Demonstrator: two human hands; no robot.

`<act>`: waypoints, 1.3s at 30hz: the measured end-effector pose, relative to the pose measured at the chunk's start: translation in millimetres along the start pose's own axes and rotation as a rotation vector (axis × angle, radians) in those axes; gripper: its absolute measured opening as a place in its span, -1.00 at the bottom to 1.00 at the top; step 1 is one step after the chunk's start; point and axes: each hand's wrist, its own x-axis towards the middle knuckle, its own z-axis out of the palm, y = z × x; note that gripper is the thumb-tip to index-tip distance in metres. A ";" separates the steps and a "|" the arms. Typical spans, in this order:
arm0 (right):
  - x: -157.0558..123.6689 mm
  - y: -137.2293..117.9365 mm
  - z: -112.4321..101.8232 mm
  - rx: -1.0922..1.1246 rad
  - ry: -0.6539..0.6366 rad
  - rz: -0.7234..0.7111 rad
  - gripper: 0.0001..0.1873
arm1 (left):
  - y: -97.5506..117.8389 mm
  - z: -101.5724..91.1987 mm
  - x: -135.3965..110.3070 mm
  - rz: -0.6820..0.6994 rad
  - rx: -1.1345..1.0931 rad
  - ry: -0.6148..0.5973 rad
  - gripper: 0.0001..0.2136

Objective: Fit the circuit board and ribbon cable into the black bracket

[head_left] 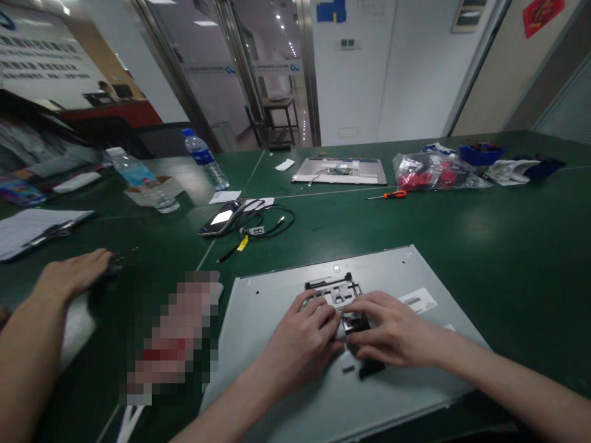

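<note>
A large grey flat metal panel (258,344) lies on the table in front of me, with a cut-out metal bracket (339,296) at its middle. My left hand (308,332) rests on the bracket's near left side, fingers curled and pressed together; what is under the fingertips is hidden. My right hand (392,329) has thumb and fingers closed around a small black part (355,323) at the bracket's near end. Just below the hands are a small light-grey block (348,362) and a dark piece or shadow. White labels (418,300) are stuck on the panel's right.
Another person's hand (69,277) is at the left. Beyond the panel lie a phone (224,216), a black cable (277,231), an orange screwdriver (392,194), a second panel (323,171), and a plastic bag (434,172). Two water bottles (205,159) stand back left. A lanyard badge, blurred out, lies beside the panel.
</note>
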 end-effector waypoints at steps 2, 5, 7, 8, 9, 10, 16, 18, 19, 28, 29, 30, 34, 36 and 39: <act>0.0 -0.4 -0.9 0.002 -0.012 0.009 -0.72 | 0.1 0.7 0.3 0.009 0.009 0.008 -0.75; 0.9 -2.8 -2.7 -0.001 -0.054 0.028 -0.71 | -0.5 0.8 1.6 0.014 -0.014 0.013 -0.78; 2.0 -4.6 -3.2 -0.013 -0.071 0.031 -0.73 | -0.9 0.2 2.0 0.013 -0.036 0.007 -0.79; 2.5 -5.3 -3.0 -0.021 -0.073 0.029 -0.74 | -1.1 -0.3 2.0 0.011 -0.047 0.002 -0.80; 3.0 -5.8 -2.6 -0.029 -0.072 0.026 -0.75 | -1.3 -0.8 1.9 0.008 -0.058 -0.003 -0.80; 3.4 -6.1 -2.0 -0.037 -0.067 0.023 -0.76 | -1.4 -1.4 1.6 0.003 -0.069 -0.009 -0.80; 4.4 -5.1 2.7 -0.081 -0.003 -0.007 -0.79 | -2.3 -6.3 1.4 -0.017 -0.118 -0.045 -0.75; 4.1 -4.6 3.3 -0.079 0.005 -0.009 -0.80 | -2.7 -7.9 1.9 -0.019 -0.128 -0.056 -0.74; 3.9 -4.4 3.3 -0.076 0.006 -0.011 -0.81 | -2.8 -8.4 2.0 -0.019 -0.129 -0.059 -0.73; 4.2 -3.3 4.1 -0.062 0.112 -0.037 -0.83 | -2.5 -6.0 3.4 -0.014 -0.096 -0.014 -0.72; 4.3 -3.2 4.1 -0.062 0.123 -0.038 -0.83 | -2.4 -5.7 3.8 -0.012 -0.091 -0.008 -0.73; 4.2 -3.2 4.1 -0.063 0.131 -0.039 -0.83 | -2.3 -5.5 4.0 -0.012 -0.088 -0.003 -0.73; 2.8 -2.2 3.6 -0.076 0.114 -0.023 -0.84 | -2.3 -6.0 4.0 -0.013 -0.092 0.023 -0.79; 1.8 -1.2 3.9 -0.087 0.100 -0.020 -0.85 | -2.5 -7.2 3.7 -0.018 -0.097 0.034 -0.82; 0.8 0.1 5.0 -0.090 0.108 -0.027 -0.85 | -2.8 -9.3 3.3 -0.025 -0.107 0.034 -0.84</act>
